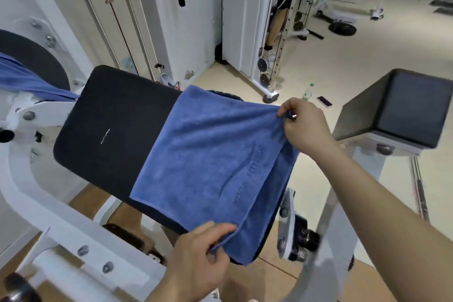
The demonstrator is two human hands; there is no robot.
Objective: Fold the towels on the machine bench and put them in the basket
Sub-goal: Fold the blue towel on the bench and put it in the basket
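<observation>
Black padded machine bench [110, 130] at frame centre bears the blue towel [208, 154] across its right half, your right hand [305, 127] pinching its far right corner and your left hand [196, 260] pinching its near bottom-centre corner.

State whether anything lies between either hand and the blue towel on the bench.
Nothing visible does. The left hand pinches the near edge of the towel, and the right hand pinches its far corner, so both are in direct contact. The towel lies spread over one end of the bench.
</observation>
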